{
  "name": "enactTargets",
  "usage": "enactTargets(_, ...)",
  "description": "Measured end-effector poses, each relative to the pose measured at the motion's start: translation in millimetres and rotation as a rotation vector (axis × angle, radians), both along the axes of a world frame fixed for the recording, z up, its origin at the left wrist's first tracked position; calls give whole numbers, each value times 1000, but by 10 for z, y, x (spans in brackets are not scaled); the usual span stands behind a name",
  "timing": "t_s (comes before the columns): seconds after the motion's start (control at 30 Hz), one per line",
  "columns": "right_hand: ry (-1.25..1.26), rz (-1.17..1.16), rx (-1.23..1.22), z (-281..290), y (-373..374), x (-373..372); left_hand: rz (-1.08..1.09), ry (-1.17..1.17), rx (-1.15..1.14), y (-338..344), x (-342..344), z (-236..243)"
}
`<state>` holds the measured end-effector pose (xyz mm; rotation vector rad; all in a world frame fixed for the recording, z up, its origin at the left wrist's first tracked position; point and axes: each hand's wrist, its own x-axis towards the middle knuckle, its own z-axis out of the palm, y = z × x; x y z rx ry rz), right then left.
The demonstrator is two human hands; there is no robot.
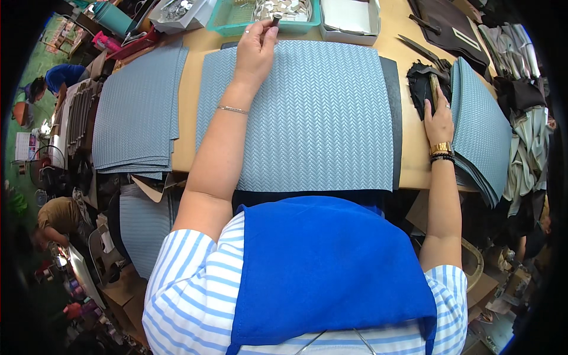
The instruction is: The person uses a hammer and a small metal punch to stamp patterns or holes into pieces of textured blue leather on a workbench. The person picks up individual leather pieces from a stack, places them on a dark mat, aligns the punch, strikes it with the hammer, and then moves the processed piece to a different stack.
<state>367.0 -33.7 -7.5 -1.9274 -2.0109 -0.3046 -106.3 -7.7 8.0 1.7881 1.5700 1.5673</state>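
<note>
A large blue-grey sheet with a woven pattern (307, 118) lies flat in front of me, a dark board (390, 118) showing past its right edge. My left hand (255, 50) is above the sheet's far edge, pinching a short, dark metal piece with a shiny rounded end (276, 21); its exact kind is too small to tell. Off to the right, my right hand (439, 123) has its fingers closed around the wooden handle of a hammer (435, 90). The hammer rests over a crumpled black cloth (418, 86), and my fingers partly hide its handle.
Stacks of similar sheets stand left (136, 112) and right (482, 118). Along the back are a green bin of small pieces (313, 26), a white box (350, 36) and a box of metal parts (198, 21). Large scissors (423, 52) lie beyond the hammer. People work at the far left.
</note>
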Motion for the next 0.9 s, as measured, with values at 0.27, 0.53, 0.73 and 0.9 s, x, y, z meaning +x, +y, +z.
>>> enactTargets(0.27,2,-39,-30,28,-19,-23,-82,-287,-55,-71,108,80)
enactTargets(0.53,10,-52,-54,63,-27,-53,-84,-251,-68,-19,132,-9)
enactTargets(0.73,-11,-40,-24,31,-15,-28,-87,-239,-45,0,147,-40)
enactTargets(0.9,-10,-59,-47,53,-39,-54,-116,-189,-114,-27,157,-12)
